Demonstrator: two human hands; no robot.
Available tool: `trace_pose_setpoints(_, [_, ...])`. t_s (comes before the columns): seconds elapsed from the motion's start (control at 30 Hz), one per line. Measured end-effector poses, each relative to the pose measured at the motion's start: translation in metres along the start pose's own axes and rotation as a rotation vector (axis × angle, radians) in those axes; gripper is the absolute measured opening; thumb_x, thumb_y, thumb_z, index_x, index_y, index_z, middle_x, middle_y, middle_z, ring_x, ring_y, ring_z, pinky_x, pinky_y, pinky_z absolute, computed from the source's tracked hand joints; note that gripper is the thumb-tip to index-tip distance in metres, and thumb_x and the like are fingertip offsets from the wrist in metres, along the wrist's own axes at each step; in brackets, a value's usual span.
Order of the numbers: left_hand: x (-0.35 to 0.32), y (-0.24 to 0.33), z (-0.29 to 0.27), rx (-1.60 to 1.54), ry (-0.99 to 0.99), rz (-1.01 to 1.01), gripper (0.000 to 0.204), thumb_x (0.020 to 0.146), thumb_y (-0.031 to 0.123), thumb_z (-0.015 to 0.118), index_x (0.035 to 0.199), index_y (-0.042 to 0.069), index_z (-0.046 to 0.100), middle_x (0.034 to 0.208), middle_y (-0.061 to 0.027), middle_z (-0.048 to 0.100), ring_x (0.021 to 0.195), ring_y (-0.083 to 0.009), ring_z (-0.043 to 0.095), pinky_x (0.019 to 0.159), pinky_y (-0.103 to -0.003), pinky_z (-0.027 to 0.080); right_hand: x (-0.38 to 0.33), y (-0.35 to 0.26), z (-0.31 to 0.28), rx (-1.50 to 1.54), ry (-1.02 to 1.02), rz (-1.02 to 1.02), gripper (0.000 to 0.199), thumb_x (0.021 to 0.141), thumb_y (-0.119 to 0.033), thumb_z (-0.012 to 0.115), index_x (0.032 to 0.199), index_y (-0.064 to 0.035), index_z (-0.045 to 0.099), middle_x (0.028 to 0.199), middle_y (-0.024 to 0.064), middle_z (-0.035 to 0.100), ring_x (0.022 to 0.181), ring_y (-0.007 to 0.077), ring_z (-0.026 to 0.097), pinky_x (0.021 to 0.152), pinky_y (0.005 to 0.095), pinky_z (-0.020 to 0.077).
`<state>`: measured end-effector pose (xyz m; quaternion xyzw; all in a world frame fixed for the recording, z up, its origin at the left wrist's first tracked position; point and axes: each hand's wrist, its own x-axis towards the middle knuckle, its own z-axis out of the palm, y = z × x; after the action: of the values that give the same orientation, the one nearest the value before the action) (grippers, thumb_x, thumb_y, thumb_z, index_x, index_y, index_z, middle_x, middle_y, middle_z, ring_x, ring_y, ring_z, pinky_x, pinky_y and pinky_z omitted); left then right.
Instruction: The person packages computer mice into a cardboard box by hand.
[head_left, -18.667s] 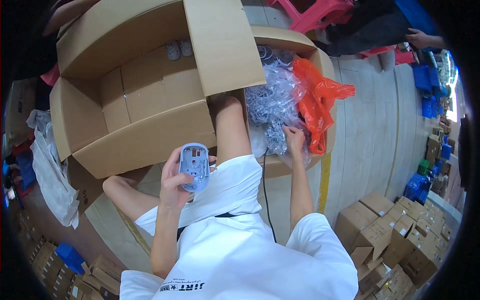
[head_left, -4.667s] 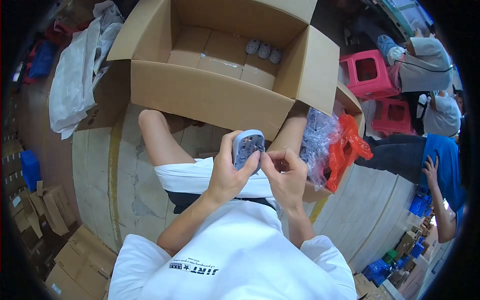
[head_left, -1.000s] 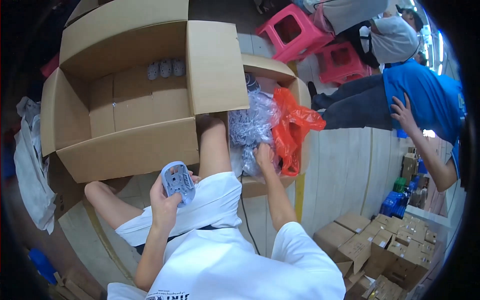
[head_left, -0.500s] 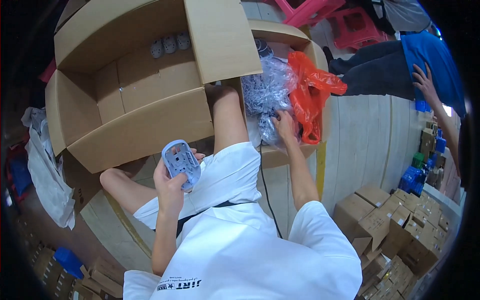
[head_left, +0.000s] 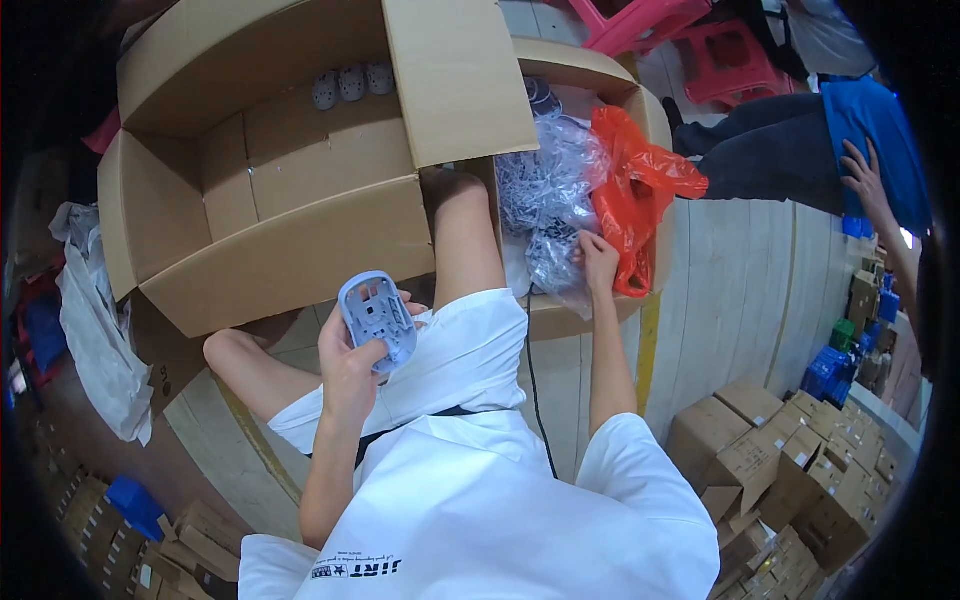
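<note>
In my left hand (head_left: 350, 372) is a pale blue-violet plastic housing (head_left: 380, 325), oval, with its moulded inside and cut-outs facing up; my thumb presses on its near end. My right hand (head_left: 598, 262) is above the smaller carton, fingers curled together at the edge of a clear plastic bag (head_left: 555, 195) full of small grey parts. Whatever those fingers hold, if anything, is too small to make out. Beside that hand lies a crumpled red plastic bag (head_left: 628, 200).
A large open carton (head_left: 290, 255) stands ahead on the left, with several pale housings (head_left: 351, 82) along its far inner wall. A black cable (head_left: 537, 390) runs along the floor by my leg. Stacked cartons (head_left: 745, 440), pink stools (head_left: 730, 60) and another person (head_left: 770, 150) are on the right.
My right hand has lifted slightly away from the clear bag, and its fingers have drawn together. The left hand still holds the housing. The whole view has shifted a little.
</note>
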<state>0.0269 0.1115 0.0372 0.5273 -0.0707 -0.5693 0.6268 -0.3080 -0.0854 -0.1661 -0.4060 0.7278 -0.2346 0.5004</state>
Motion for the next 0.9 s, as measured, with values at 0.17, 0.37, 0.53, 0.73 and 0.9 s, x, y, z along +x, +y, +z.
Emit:
trace_pose_setpoints(0.17, [0.002,0.002,-0.003,-0.108,-0.097,-0.075,0.07,0.058,-0.008,0.049,0.127,-0.001,0.045,0.116,-0.0212,0.06,0.103,-0.0377,0.064,0.087,-0.045,0.055,-0.092,-0.095,0.022,0.304,-0.06,-0.096,0.015,0.088,-0.009,0.063,0.087,0.0045,0.07,0.078,0.0091,0.067,0.06,0.0133,0.057,0.05,0.0227,0.0455])
trace_pose_setpoints(0.37, [-0.008,0.009,-0.001,-0.342,-0.22,-0.11,0.081,0.054,-0.004,0.053,0.134,0.001,0.041,0.125,-0.0215,0.056,0.114,-0.0373,0.057,0.095,-0.046,0.049,-0.213,-0.165,0.057,-0.124,-0.318,-1.12,0.019,0.073,0.002,0.072,0.092,0.0005,0.071,0.082,0.0052,0.062,0.062,0.0129,0.052,0.052,0.0224,0.0424])
trace_pose_setpoints(0.53, [-0.027,0.012,-0.01,-0.271,-0.207,-0.038,0.085,0.052,0.0,0.055,0.136,0.002,0.04,0.128,-0.0226,0.054,0.119,-0.0363,0.054,0.099,-0.044,0.045,-0.254,-0.174,0.097,-0.268,-0.374,-1.474,0.026,0.068,0.004,0.074,0.093,-0.0014,0.072,0.082,0.0041,0.057,0.061,0.0134,0.05,0.051,0.0244,0.0408])
trace_pose_setpoints(0.73, [-0.039,0.012,-0.02,-0.199,-0.225,0.006,0.087,0.051,0.001,0.052,0.137,0.003,0.04,0.13,-0.0219,0.054,0.119,-0.0344,0.053,0.101,-0.04,0.043,-0.27,-0.172,0.107,-0.462,-0.432,-1.678,0.027,0.07,0.003,0.075,0.096,-0.0035,0.071,0.081,0.0039,0.053,0.06,0.0143,0.049,0.05,0.0246,0.0403])
trace_pose_setpoints(0.9, [-0.042,0.012,-0.029,-0.192,-0.245,-0.01,0.083,0.054,0.0,0.053,0.136,0.003,0.042,0.128,-0.0199,0.055,0.116,-0.0313,0.054,0.098,-0.037,0.044,-0.278,-0.186,0.103,-0.593,-0.614,-1.62,0.028,0.071,0.003,0.074,0.098,-0.0057,0.071,0.084,0.0041,0.053,0.06,0.0139,0.048,0.049,0.0236,0.0391])
